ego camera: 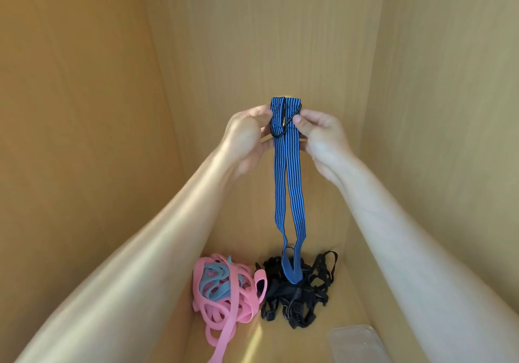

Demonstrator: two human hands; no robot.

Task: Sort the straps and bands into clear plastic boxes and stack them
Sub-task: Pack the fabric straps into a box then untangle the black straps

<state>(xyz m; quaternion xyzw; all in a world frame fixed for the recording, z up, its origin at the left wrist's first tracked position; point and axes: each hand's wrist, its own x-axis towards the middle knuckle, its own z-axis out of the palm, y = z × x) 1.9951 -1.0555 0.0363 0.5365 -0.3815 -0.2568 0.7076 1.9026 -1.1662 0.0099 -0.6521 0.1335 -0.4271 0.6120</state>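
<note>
Inside a wooden cabinet point(84, 110) with pale yellow-brown panels on the back and both sides, a person reaches forward with two bare forearms. On the cabinet floor lie two heaps, just beside each other: a tangle of pink bands point(224, 303) with a few grey-blue bands point(217, 285) wound into it on the left, and a pile of black straps point(297, 292) on the right. Near the bottom right edge sits a clear plastic box point(356, 343) (it may be only a lid; the view is too blurred to tell).

Held up between the hands is a blue-and-black striped strap point(288, 183), folded so that two lengths hang side by side, its lower loop dangling down to the black pile. A dark metal hook point(289, 121) shows at the strap's top.

The left hand point(247, 138) pinches the strap's upper part from the left, fingers and thumb curled onto it. The right hand point(323, 138) grips the same part from the right, thumb pressed on the front of the fabric.
</note>
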